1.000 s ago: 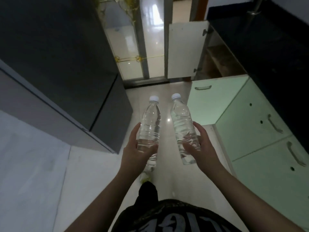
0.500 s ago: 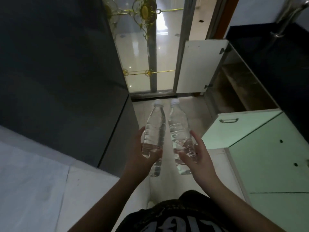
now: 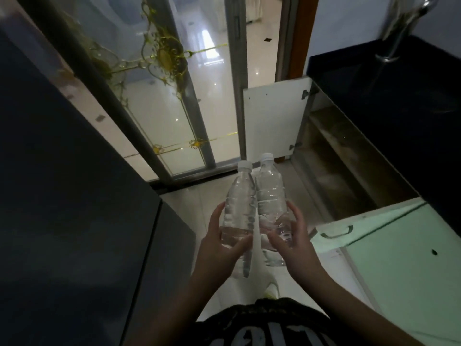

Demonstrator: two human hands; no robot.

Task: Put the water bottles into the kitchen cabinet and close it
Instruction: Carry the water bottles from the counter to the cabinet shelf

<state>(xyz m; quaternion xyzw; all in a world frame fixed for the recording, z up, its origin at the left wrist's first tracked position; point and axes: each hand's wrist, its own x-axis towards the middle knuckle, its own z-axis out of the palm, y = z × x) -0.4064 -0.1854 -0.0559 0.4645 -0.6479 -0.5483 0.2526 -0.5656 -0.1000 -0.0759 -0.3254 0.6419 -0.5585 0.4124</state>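
I carry two clear water bottles with white caps, upright and side by side in front of me. My left hand [image 3: 219, 248] grips the lower part of the left bottle [image 3: 240, 203]. My right hand [image 3: 294, 242] grips the right bottle [image 3: 270, 196] near its base. The two bottles touch along their sides. Ahead on the right, the kitchen cabinet [image 3: 334, 166] under the dark counter stands open, its white door [image 3: 272, 121] swung out toward the glass doors. The cabinet's inside is dim, with a shelf visible.
A tall dark appliance [image 3: 74, 196] fills the left side. Glass sliding doors [image 3: 174, 96] with gold ornament stand ahead. Pale green cabinet fronts [image 3: 399, 245] with a handle line the right, under a black counter [image 3: 399, 108] with a tap. A narrow tiled floor strip runs between.
I have moved forward toward the open cabinet, which now appears nearer. The two bottles have come together and now touch, where a second ago they were held apart.
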